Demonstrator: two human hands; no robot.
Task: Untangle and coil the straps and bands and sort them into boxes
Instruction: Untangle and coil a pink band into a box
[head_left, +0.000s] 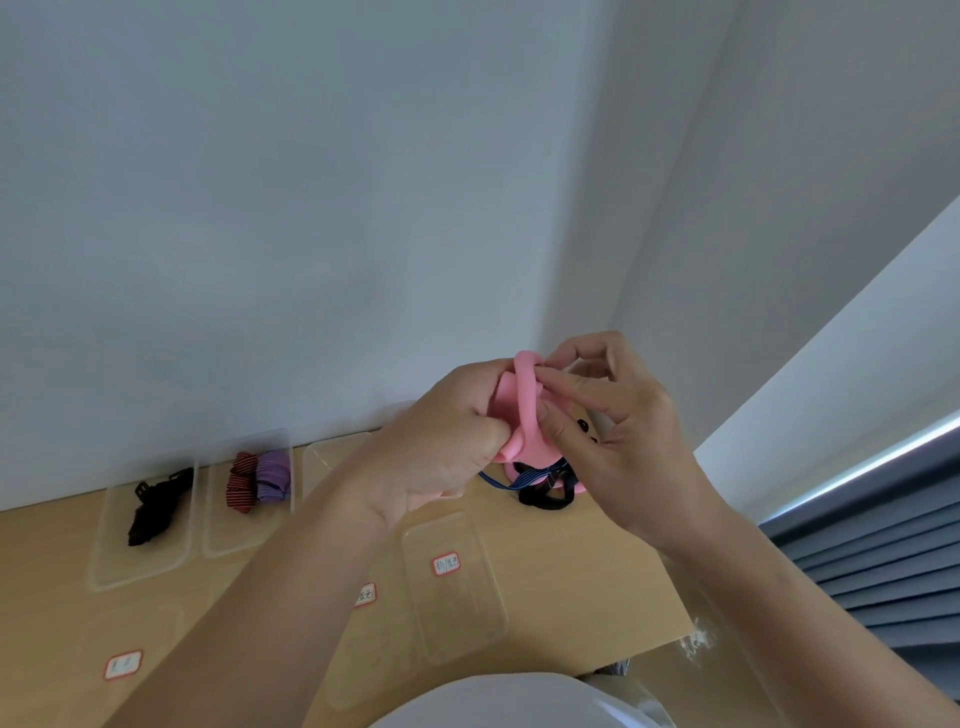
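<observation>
Left hand is clamped round the pink band, fingers curled over the gathered turns, evidently to stop the coil springing loose. Right hand pinches one loop of the same band between thumb and fingertips and lays it across the bundle; judged to be a binding wrap. Band is held raised above the table, clear of the tangle below, so nothing snags. Already sorted: black strap in the left box; red coil and purple coil in the next box. Labelled near box is the likely destination; label unreadable.
</observation>
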